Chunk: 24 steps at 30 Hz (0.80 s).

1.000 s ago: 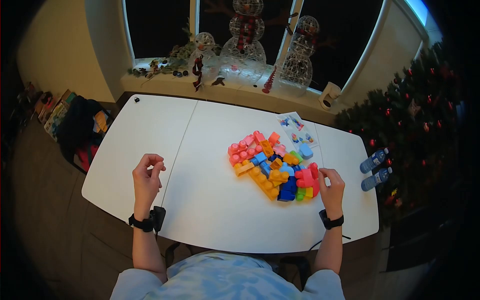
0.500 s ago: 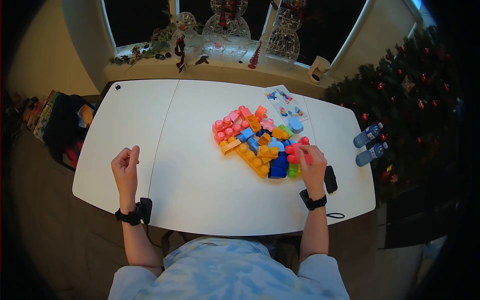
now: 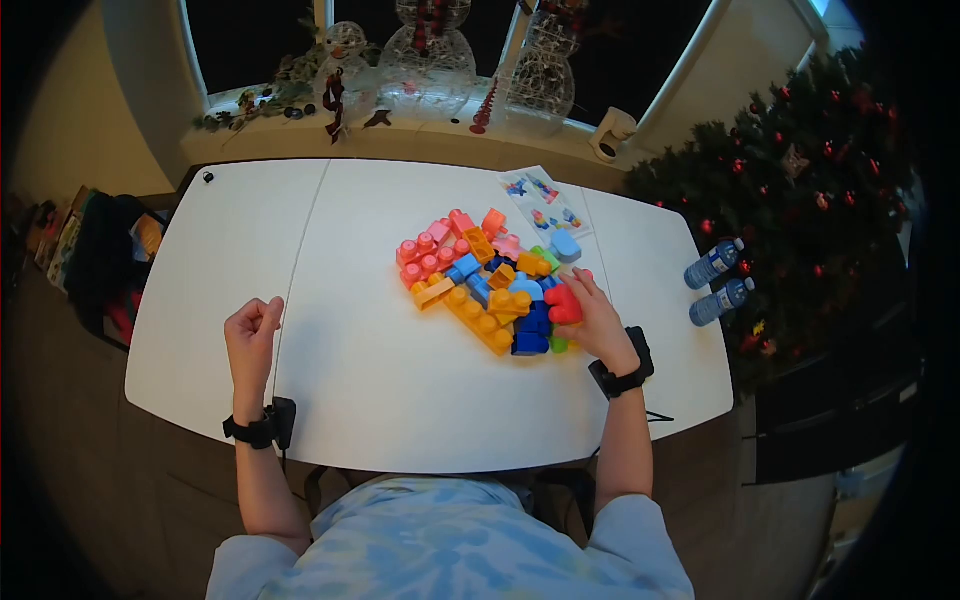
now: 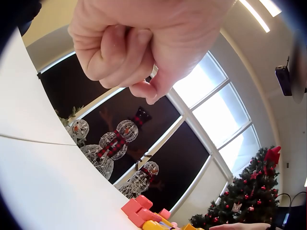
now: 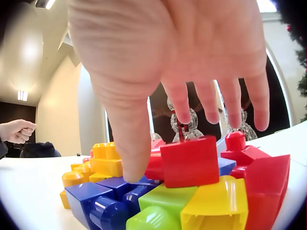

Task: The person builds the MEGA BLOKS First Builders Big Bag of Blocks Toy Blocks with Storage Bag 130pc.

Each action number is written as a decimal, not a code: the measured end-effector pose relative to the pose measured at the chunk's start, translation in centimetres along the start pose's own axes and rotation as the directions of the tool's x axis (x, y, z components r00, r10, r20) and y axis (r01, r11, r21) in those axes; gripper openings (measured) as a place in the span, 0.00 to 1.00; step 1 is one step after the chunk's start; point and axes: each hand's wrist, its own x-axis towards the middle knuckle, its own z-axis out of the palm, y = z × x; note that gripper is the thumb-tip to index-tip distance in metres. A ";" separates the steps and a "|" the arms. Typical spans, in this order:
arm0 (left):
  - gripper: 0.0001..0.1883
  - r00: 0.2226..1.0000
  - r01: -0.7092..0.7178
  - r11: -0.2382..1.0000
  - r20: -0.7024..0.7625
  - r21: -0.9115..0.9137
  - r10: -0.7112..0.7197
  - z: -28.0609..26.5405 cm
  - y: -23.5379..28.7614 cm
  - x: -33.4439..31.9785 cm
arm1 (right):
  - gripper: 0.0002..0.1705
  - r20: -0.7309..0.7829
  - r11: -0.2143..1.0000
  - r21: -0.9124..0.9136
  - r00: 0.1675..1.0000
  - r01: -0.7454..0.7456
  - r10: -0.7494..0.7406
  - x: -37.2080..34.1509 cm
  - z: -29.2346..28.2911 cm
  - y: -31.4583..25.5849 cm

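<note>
Checking in from my end of the rig. In the head view, the right hand (image 3: 598,325) is right of centre, over the right edge of a heap of chunky, colourful plastic building blocks (image 3: 478,316). The fingers are straight and a bit spread. In the right wrist view they hang down on the far side of a glossy red plastic block (image 5: 189,163), with the thumb pointing down at its left. So the red one is basically between thumb and fingers, mid-frame, but I can't tell if any skin is touching it. Around it I've got a shiny dark blue block (image 5: 88,203) lower left, plus a lime green block (image 5: 165,199) and a hollow yellow block (image 5: 216,203) along the bottom.

The left hand (image 3: 250,340) is off at the left of the head view, well away from the heap, above the white tabletop (image 3: 200,270). My left wrist feed has those fingers curled into the palm, nothing held.

Elsewhere in the head view: a white sheet with colour pictures of blocks (image 3: 520,203) above the heap, two clear plastic water bottles (image 3: 715,263) far right, and a decorated Christmas tree (image 3: 800,200) upper right.
</note>
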 end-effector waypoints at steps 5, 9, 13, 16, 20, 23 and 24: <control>0.16 0.994 -0.026 1.000 0.105 0.017 0.024 2.3 0.8 1.6 | 0.47 0.054 0.997 0.046 0.997 -0.064 0.061 1.6 0.6 0.4; 0.11 0.966 -0.111 0.978 0.251 0.178 0.063 6.4 3.7 3.8 | 0.39 -0.161 0.991 0.115 0.983 -0.072 0.090 2.5 0.8 -0.5; 0.17 0.897 -0.291 0.935 0.398 0.205 0.192 11.1 6.1 3.7 | 0.34 -0.321 0.919 0.369 0.909 -0.137 0.264 2.0 -0.9 -1.1; 0.25 0.868 -0.277 0.945 0.466 0.173 0.170 12.9 7.1 3.0 | 0.25 -0.128 0.632 0.773 0.965 -0.048 0.229 0.7 -1.8 -1.8; 0.32 0.634 -0.553 0.811 0.535 -0.192 0.559 17.0 9.2 -2.4 | 0.24 0.135 0.415 0.898 0.989 -0.148 0.061 -0.6 -0.3 -4.8; 0.33 0.604 -0.570 0.785 0.523 -0.243 0.601 18.1 8.8 -4.0 | 0.23 0.263 0.269 0.928 0.965 -0.257 0.013 -0.9 0.9 -7.0; 0.33 0.637 -0.496 0.828 0.538 -0.262 0.552 18.3 8.7 -4.1 | 0.23 0.304 0.175 0.939 0.953 -0.297 -0.013 -0.9 1.3 -7.6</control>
